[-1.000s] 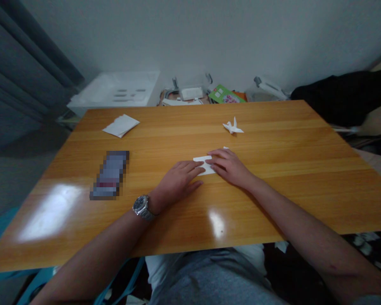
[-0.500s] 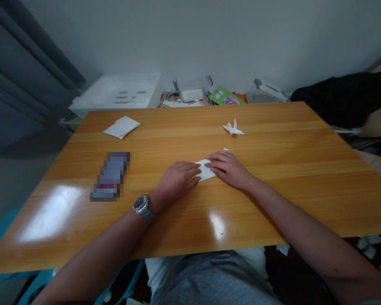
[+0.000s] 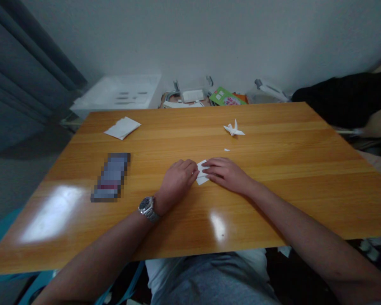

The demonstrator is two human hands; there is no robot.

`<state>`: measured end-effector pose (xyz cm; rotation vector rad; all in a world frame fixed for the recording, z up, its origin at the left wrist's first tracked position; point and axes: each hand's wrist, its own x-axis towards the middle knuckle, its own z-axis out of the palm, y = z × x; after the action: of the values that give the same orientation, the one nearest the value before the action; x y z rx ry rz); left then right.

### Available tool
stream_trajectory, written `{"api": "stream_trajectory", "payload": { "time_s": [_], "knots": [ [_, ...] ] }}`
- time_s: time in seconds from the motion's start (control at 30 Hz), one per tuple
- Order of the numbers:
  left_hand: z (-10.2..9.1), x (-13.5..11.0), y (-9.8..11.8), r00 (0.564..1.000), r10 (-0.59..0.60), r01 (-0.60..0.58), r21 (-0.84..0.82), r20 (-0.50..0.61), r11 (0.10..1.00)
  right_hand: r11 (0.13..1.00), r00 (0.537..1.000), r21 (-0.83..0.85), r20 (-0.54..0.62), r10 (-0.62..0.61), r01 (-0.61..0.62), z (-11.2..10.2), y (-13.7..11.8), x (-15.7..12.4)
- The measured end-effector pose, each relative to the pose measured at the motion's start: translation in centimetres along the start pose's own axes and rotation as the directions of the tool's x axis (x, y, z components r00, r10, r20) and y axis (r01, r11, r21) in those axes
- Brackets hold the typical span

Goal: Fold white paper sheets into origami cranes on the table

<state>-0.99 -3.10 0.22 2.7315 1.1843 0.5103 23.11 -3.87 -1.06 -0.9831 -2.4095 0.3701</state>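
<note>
Folded white paper [image 3: 202, 180] lies well in from near edge of table [image 3: 288, 152]. Left hand [image 3: 177, 180] curled against it, pinch unclear; right hand [image 3: 227, 173] outstretched on top. Likely light, easily torn: hold by edges.

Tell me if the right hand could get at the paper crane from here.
Probably yes: only a low white scrap lies between the right hand and the paper crane, though its fingers are on the folded paper.
</note>
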Motion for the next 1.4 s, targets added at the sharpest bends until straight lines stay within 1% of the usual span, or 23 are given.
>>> {"api": "stream_trajectory", "payload": {
  "time_s": [0.2, 0.3, 0.43, 0.53, 0.63, 0.8, 0.93, 1.0, 1.13, 1.27, 1.33, 1.4],
  "knots": [
    [0.1, 0.2, 0.1, 0.998, -0.046, 0.045, -0.026, -0.034, 0.999, 0.999, 1.000, 0.041, -0.015, 0.016, -0.015, 0.3, -0.2, 0.1],
    [0.0, 0.1, 0.1, 0.996, -0.067, 0.061, -0.101, -0.058, 0.993, 0.998, 0.999, 0.059, -0.034, 0.037, -0.035, 0.3, -0.2, 0.0],
    [0.0, -0.2, -0.2, 0.997, -0.047, 0.033, -0.216, -0.061, 0.976, 0.995, 0.996, 0.064, -0.048, 0.077, -0.074, 0.4, -0.2, 0.0],
    [0.2, -0.2, -0.4, 0.998, -0.033, 0.018, -0.247, -0.060, 0.969, 0.995, 0.996, 0.058, -0.041, 0.084, -0.081, 0.4, -0.2, -0.1],
    [0.6, 0.0, -0.5, 0.997, -0.053, 0.033, -0.278, -0.064, 0.960, 0.995, 0.995, 0.040, -0.036, 0.093, -0.092, 0.4, -0.1, -0.1],
    [0.9, 0.2, -0.6, 0.994, -0.086, 0.057, -0.329, -0.073, 0.943, 0.998, 0.998, 0.035, -0.035, 0.047, -0.045, 0.3, -0.1, -0.2],
    [0.7, 0.1, -0.6, 0.990, -0.115, 0.079, -0.348, -0.086, 0.934, 1.000, 0.999, 0.018, -0.044, 0.016, -0.015, 0.3, -0.1, -0.2],
    [0.6, 0.0, -0.6, 0.993, -0.086, 0.054, -0.335, -0.082, 0.941, 1.000, 0.999, 0.016, -0.048, 0.000, 0.001, 0.3, 0.0, -0.2],
    [0.4, -0.1, -0.8, 0.998, 0.037, -0.048, -0.233, -0.052, 0.971, 1.000, 0.999, 0.005, -0.044, -0.022, 0.023, 0.2, 0.2, -0.2],
    [0.4, -0.4, -1.1, 0.985, 0.172, -0.168, -0.181, 0.010, 0.969, 0.999, 0.999, -0.053, -0.039, 0.000, -0.002, -0.1, 0.4, -0.4],
    [0.3, -0.5, -0.9, 0.979, 0.200, -0.194, -0.134, 0.035, 0.972, 0.996, 0.998, -0.084, -0.055, 0.029, -0.033, -0.3, 0.6, -0.5],
    [0.1, -0.6, -0.5, 0.980, 0.195, -0.192, -0.066, 0.043, 0.979, 0.994, 0.994, -0.087, -0.084, 0.063, -0.071, -0.4, 0.7, -0.6]
  ]
}}
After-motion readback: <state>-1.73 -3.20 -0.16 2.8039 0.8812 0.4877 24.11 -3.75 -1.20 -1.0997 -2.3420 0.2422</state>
